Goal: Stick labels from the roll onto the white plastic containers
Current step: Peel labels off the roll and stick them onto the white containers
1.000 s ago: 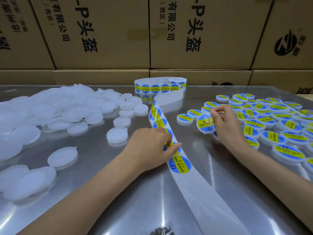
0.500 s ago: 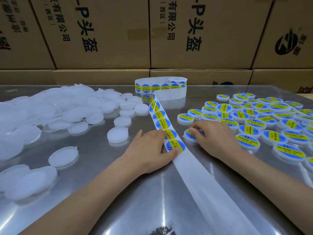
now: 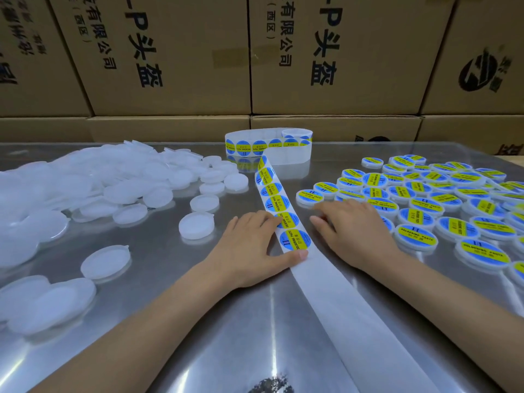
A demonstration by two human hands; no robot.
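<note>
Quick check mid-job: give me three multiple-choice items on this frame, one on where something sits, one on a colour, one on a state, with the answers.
1. Where do the unlabelled white containers lie, relative to the label strip?
A. To its left
B. To its right
C. On top of the cardboard boxes

2. What colours are the round labels?
A. Red and white
B. Blue and yellow
C. Green and black

3. What is the left hand doing?
A. Lifting a container off the table
B. Curled in the air, holding nothing
C. Pressing flat on the strip, thumb beside the nearest label

Answers:
1. A, the plain white pile fills the left of the metal table, while the labelled containers lie on the right by the right hand.
2. B, each label is a blue disc with a yellow band.
3. C, its fingers lie straight across the strip.
</note>
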